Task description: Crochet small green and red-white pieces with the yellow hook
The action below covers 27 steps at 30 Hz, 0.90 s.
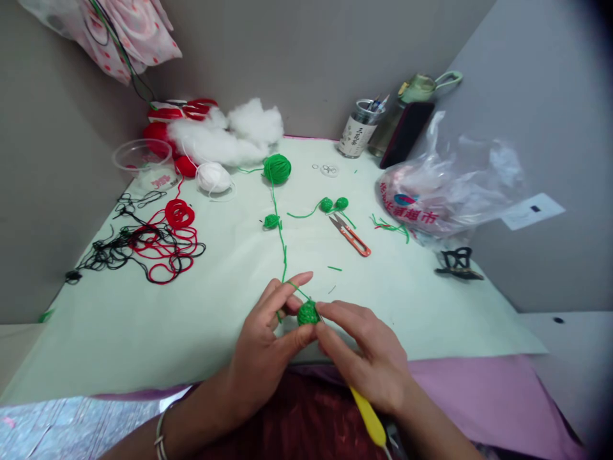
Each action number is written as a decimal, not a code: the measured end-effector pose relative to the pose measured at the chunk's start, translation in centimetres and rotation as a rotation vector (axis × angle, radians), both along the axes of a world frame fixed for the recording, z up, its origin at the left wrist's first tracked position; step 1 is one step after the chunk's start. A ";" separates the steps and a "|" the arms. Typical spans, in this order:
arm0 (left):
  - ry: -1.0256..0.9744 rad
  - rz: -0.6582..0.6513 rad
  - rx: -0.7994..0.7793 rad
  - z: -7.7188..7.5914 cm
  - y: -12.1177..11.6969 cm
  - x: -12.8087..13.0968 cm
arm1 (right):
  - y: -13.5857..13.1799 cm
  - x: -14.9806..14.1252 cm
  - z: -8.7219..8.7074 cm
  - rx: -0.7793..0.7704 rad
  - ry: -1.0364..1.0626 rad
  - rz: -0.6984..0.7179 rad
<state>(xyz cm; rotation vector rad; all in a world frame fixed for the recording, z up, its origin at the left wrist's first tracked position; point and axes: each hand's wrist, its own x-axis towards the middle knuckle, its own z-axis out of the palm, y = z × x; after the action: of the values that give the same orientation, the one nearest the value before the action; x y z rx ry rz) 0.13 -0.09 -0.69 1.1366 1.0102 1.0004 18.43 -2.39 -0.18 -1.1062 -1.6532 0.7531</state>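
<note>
A small green crocheted piece (pixel 308 313) is pinched between the thumb and fingers of my left hand (pixel 268 329). Green yarn runs over the raised index finger of that hand and trails up the table to a green yarn ball (pixel 277 169). My right hand (pixel 366 351) grips a crochet hook with a yellow handle (pixel 368 418). The handle sticks out below the palm, and the metal tip meets the right side of the green piece. Fingers cover most of the shaft. Further up lie a small green crocheted ball (pixel 271 221) and two more like it (pixel 326 204).
Orange thread snips (pixel 352 236) lie right of centre. Tangled red cord (pixel 165 249) and black cord (pixel 108 252) spread on the left. White stuffing (pixel 220 137) and a white yarn ball (pixel 213 177) sit behind. A plastic bag (pixel 445 185) and a pen jar (pixel 357 131) stand at right.
</note>
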 end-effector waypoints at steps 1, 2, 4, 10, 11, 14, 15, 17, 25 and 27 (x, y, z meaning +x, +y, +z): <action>-0.012 -0.019 0.005 0.0 -0.1 0.0 | -0.1 -0.2 -0.2 0.054 -0.033 -0.034; -0.025 -0.042 0.007 0.0 -0.2 -0.1 | -0.1 -0.3 -0.4 0.137 -0.103 -0.050; -0.058 -0.075 -0.007 0.0 -0.3 -0.2 | 0.0 -0.3 -0.6 0.298 -0.241 -0.033; -0.315 -0.116 -0.271 0.4 -0.1 -0.3 | 0.2 0.7 -0.4 0.622 -0.449 -0.052; -0.368 -0.131 -0.325 0.5 0.1 -0.3 | 0.3 0.8 -0.3 0.630 -0.451 -0.044; -0.471 -0.195 -0.418 0.7 0.6 -0.3 | 0.9 0.7 0.1 0.590 -0.325 -0.002; -0.483 -0.213 -0.419 0.7 0.8 -0.4 | 1.2 0.6 0.2 0.549 -0.262 0.021; -0.465 -0.206 -0.385 0.6 1.0 -0.4 | 1.5 0.3 0.1 0.472 -0.196 0.040; -0.499 -0.115 -0.510 0.9 0.5 0.1 | 0.2 0.1 -1.0 0.525 -0.393 -0.048; -0.581 -0.159 -0.568 1.1 0.5 0.1 | 0.0 0.2 -1.4 0.471 -0.298 -0.036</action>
<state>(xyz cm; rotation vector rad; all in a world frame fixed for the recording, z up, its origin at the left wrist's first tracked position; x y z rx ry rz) 0.23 0.36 0.42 0.4065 0.6505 0.7738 18.66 -2.38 -1.56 -0.9317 -1.9245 0.1559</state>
